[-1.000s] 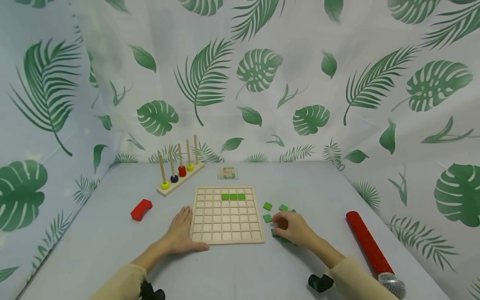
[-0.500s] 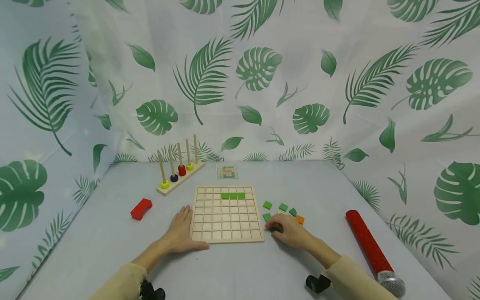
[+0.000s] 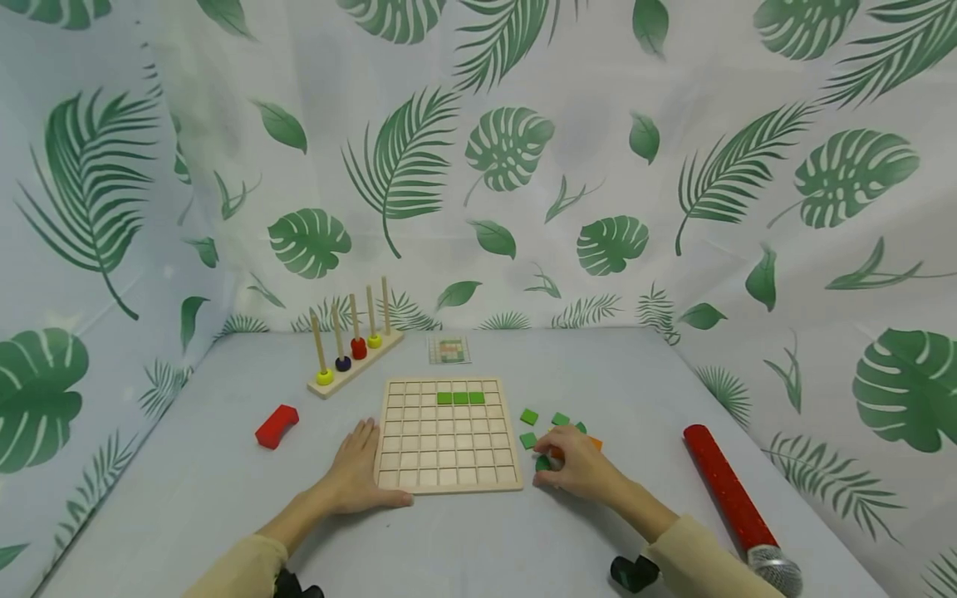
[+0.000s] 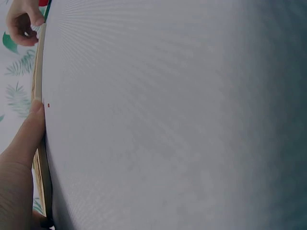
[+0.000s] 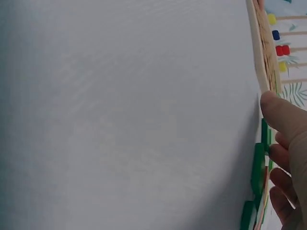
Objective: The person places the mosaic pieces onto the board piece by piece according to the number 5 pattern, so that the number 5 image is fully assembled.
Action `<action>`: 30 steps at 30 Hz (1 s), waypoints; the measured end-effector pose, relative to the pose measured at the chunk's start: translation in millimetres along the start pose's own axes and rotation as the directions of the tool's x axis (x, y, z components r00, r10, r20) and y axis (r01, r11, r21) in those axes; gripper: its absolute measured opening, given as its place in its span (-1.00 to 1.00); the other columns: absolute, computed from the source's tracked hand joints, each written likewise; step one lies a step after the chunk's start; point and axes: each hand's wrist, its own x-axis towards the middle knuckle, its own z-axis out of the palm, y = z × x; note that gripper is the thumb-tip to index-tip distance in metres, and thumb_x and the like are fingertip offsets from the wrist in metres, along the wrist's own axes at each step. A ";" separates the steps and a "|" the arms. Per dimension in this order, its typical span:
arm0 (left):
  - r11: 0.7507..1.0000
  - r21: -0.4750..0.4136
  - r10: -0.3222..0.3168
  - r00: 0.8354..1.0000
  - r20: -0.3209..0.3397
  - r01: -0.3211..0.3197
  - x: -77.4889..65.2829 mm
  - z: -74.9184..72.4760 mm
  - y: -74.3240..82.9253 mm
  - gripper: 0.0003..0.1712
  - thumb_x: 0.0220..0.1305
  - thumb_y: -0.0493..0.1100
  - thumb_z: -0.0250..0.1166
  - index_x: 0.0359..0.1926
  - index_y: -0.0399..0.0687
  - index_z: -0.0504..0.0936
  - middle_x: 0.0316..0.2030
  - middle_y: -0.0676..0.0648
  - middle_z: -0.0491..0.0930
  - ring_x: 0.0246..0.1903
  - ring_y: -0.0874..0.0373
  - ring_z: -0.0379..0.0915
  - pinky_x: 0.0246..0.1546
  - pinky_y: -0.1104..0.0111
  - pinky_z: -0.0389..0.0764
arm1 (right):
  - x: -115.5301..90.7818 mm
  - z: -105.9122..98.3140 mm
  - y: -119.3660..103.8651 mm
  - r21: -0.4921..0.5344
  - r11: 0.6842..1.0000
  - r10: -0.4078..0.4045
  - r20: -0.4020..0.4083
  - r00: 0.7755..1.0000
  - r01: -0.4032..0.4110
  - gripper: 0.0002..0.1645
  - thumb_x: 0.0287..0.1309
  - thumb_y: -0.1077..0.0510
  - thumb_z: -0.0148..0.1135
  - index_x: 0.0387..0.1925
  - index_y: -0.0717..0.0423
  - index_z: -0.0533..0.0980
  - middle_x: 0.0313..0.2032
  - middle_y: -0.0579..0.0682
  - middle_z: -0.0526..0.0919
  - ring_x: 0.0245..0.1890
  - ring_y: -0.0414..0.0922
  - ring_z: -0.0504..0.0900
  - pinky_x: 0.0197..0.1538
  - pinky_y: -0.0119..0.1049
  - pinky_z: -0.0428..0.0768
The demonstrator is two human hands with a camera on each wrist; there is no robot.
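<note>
My left hand (image 3: 355,473) lies spread against the wooden grid board (image 3: 389,490), fingers along its left side and thumb at the front left corner. In the left wrist view, that thumb (image 4: 29,127) touches the board's edge. Three green square tiles (image 3: 459,399) sit side by side near the top of the grid. Right of the board, my right hand (image 3: 586,473) hovers low over loose tiles, fingers bent and thumb apart from them. A green tile (image 3: 542,463) shows between thumb and fingers, and several green tiles (image 5: 258,165) lie under the fingers in the right wrist view.
Beyond the hand are loose green tiles (image 3: 529,416) and an orange tile (image 3: 596,443). A small pattern card (image 3: 449,350) lies behind the board. At back left stands a peg rack (image 3: 355,365) with coloured beads, near a red block (image 3: 277,426). A red microphone (image 3: 736,498) lies right.
My right hand has shifted slightly left and toward me over the tiles, uncovering an orange tile and others behind it. The left hand stays put against the board. The head view tilts slightly.
</note>
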 end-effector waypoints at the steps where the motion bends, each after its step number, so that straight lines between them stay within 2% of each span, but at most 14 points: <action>1: 1.000 -0.005 0.001 1.000 -0.004 -0.001 -0.2 0.3 -0.1 0.49 -0.44 0.55 0.22 0.30 -0.40 -0.11 0.30 -0.35 -0.15 0.29 -0.17 -0.34 0.24 0.00 -0.17 | -0.6 0.7 -0.2 -0.008 1.000 0.011 -0.003 1.000 -0.011 -0.58 -0.31 -0.05 0.45 -0.29 -0.08 0.55 -0.35 -0.25 0.49 -0.33 -0.24 0.36 -0.31 -0.41 0.44; 8: 1.000 0.010 -0.007 1.000 0.010 0.007 -0.9 0.0 0.3 0.50 -0.44 0.58 0.19 0.30 -0.41 -0.12 0.30 -0.36 -0.16 0.30 -0.17 -0.35 0.24 0.00 -0.17 | -2.2 4.4 0.4 -0.016 1.000 0.013 -0.031 0.999 -0.013 -0.68 -0.25 0.05 0.43 -0.33 -0.09 0.55 -0.37 -0.26 0.50 -0.32 -0.26 0.38 -0.28 -0.40 0.45; 15: 1.000 0.009 0.000 1.000 0.007 0.000 -1.8 -0.7 1.0 0.49 -0.42 0.57 0.19 0.29 -0.43 -0.11 0.30 -0.36 -0.15 0.30 -0.18 -0.34 0.24 -0.01 -0.17 | -2.8 3.7 2.0 -0.021 1.000 0.021 -0.044 0.999 -0.022 -0.60 -0.26 0.07 0.43 -0.25 -0.03 0.54 -0.28 -0.23 0.52 -0.21 -0.25 0.39 -0.18 -0.31 0.47; 21: 1.000 0.018 -0.004 1.000 0.010 0.004 -2.2 -1.8 1.6 0.48 -0.42 0.57 0.18 0.29 -0.42 -0.10 0.30 -0.36 -0.15 0.30 -0.17 -0.34 0.24 0.00 -0.16 | -3.8 5.0 4.7 -0.065 0.997 0.024 -0.084 0.996 -0.030 -0.63 -0.31 0.06 0.45 -0.33 -0.03 0.56 -0.35 -0.26 0.51 -0.26 -0.29 0.36 -0.21 -0.33 0.46; 24: 1.000 0.017 -0.001 1.000 0.006 0.000 -2.3 -2.4 1.8 0.48 -0.42 0.56 0.20 0.29 -0.43 -0.09 0.30 -0.37 -0.14 0.29 -0.18 -0.33 0.24 -0.01 -0.15 | -3.2 5.0 4.3 -0.047 0.999 0.002 -0.071 0.997 -0.005 -0.68 -0.27 0.10 0.43 -0.34 -0.03 0.57 -0.36 -0.26 0.52 -0.27 -0.29 0.37 -0.23 -0.34 0.45; 30: 1.000 0.007 0.006 1.000 0.002 -0.006 -1.1 -1.1 0.6 0.48 -0.41 0.56 0.19 0.29 -0.43 -0.10 0.30 -0.37 -0.15 0.29 -0.18 -0.33 0.24 0.00 -0.16 | -0.5 -0.3 2.2 -0.026 0.999 -0.029 0.011 1.000 0.029 -0.68 -0.18 0.12 0.36 -0.26 -0.03 0.57 -0.30 -0.22 0.53 -0.28 -0.26 0.35 -0.22 -0.32 0.42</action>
